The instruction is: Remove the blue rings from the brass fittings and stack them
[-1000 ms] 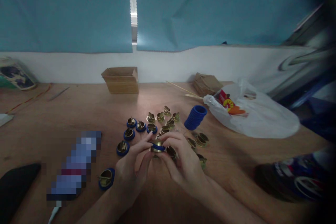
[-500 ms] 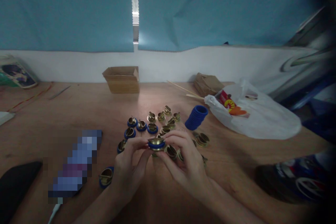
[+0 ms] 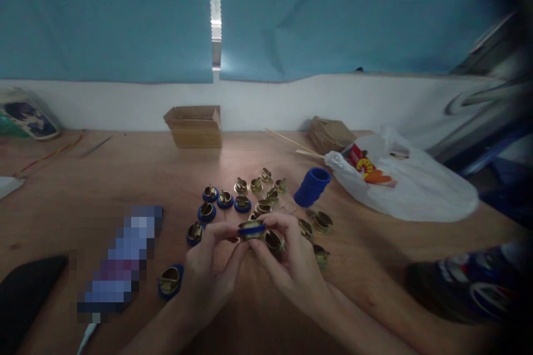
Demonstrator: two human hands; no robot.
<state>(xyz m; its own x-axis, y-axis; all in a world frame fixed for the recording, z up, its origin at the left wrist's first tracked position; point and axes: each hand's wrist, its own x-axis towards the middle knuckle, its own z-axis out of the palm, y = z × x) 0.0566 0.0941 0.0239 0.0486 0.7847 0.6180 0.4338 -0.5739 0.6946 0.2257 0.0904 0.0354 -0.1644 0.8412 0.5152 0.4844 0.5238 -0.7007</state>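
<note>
Between my two hands is a round brass fitting with a blue ring around it, held above the table. My left hand pinches its left side, and my right hand grips its right side with fingers and thumb. Several similar brass fittings with blue rings lie to the left, one apart near my left wrist. Bare brass fittings are scattered behind and to the right of my right hand, some partly hidden by it. A leaning stack of blue rings stands beyond them.
A phone with a blurred screen and white cable lies left. An open cardboard box stands by the wall. At the right are a white plastic bag, a brown paper packet, thin sticks and a dark labelled bottle.
The held fitting has shifted slightly right and its tilt has changed, showing more of the ring's side. My right hand's fingers have drawn in a little. Things on the table stay put.
</note>
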